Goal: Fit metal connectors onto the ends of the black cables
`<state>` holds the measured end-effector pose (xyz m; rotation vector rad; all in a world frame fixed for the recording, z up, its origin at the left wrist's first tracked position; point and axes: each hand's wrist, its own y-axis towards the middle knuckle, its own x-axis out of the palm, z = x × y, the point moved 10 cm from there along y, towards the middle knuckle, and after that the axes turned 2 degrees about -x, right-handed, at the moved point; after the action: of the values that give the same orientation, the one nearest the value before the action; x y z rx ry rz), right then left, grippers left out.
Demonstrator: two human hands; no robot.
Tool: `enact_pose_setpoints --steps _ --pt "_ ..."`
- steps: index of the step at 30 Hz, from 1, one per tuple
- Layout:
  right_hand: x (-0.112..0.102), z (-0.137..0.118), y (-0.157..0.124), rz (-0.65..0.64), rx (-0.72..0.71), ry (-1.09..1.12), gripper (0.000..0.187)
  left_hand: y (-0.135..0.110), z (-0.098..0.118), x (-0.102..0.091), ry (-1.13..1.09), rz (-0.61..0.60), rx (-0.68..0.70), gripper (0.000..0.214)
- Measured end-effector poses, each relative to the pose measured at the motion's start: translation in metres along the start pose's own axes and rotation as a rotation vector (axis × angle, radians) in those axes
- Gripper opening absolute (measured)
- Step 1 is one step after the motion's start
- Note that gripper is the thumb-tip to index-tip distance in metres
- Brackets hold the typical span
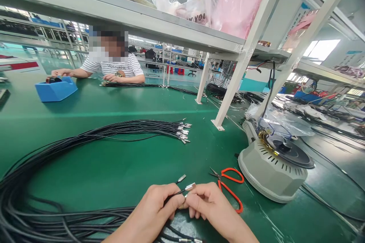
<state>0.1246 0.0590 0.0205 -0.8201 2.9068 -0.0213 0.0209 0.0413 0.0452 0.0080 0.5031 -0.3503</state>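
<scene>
My left hand (164,203) is closed around a black cable (179,193) whose silver metal connector (190,186) sticks out past the fingers. Fingertips of my right hand (203,199) pinch together beside that connector, touching a small piece that the fingers mostly hide. Another silver-tipped cable end (181,178) pokes out above my left hand. Below the hands, more connectors (190,240) lie at the bottom edge. A thick bundle of black cables (37,171) curves round from the left, its far connector ends (184,133) fanned out on the green tabletop (114,171).
Red-handled scissors (228,190) lie just beyond my right hand. A grey round tape dispenser (273,171) stands at the right. White shelf posts (236,87) rise from the table. Across it sits a person (116,68) near a blue tape dispenser (57,89) and another cable bundle (148,86).
</scene>
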Motion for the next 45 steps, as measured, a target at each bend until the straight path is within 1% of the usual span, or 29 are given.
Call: enact_pose_setpoints --steps 3,6,8,10,15,20,24,30,33,36,38,41,43,45 --pt "-0.010 0.002 -0.001 0.012 0.012 0.029 0.046 0.000 -0.004 -0.001 -0.060 -0.004 -0.055 0.035" --pt "-0.015 0.003 -0.003 0.018 0.015 0.036 0.045 0.000 -0.001 0.001 -0.085 -0.022 -0.042 0.031" --pt "-0.014 0.002 -0.003 0.014 0.011 0.042 0.045 0.000 0.003 0.005 -0.107 -0.046 -0.011 0.029" --pt "-0.012 -0.001 -0.002 0.009 0.003 0.054 0.046 0.001 0.003 0.007 -0.112 -0.058 -0.004 0.032" --pt "-0.008 -0.005 -0.002 0.005 -0.003 0.062 0.045 0.001 -0.003 0.014 -0.125 -0.104 -0.060 0.039" --pt "-0.008 -0.003 -0.002 0.012 0.005 0.072 0.041 -0.001 0.005 0.008 -0.011 -0.053 -0.007 0.037" --pt "-0.005 -0.002 -0.003 0.004 0.012 0.082 0.039 -0.003 0.004 0.010 -0.051 -0.063 -0.020 0.037" --pt "-0.005 -0.003 -0.004 0.001 0.005 0.082 0.040 -0.001 0.009 0.010 -0.132 -0.056 0.012 0.037" --pt "-0.008 -0.008 -0.004 0.010 -0.025 0.074 0.042 -0.001 0.009 0.009 -0.138 -0.048 0.012 0.038" --pt "-0.015 -0.019 -0.005 0.049 -0.088 0.061 0.046 -0.003 0.009 0.009 -0.115 -0.045 0.002 0.039" --pt "-0.018 -0.025 -0.007 0.081 -0.111 0.023 0.044 -0.003 0.007 0.010 -0.089 -0.044 -0.017 0.044" --pt "-0.021 -0.028 -0.010 0.126 -0.098 -0.119 0.033 -0.002 0.002 0.015 -0.056 -0.069 -0.045 0.049" --pt "-0.022 -0.028 -0.011 0.148 -0.087 -0.204 0.030 -0.001 0.002 0.015 -0.023 -0.066 -0.035 0.048" --pt "-0.022 -0.028 -0.011 0.160 -0.093 -0.245 0.032 0.001 0.004 0.013 0.021 -0.038 -0.003 0.047"
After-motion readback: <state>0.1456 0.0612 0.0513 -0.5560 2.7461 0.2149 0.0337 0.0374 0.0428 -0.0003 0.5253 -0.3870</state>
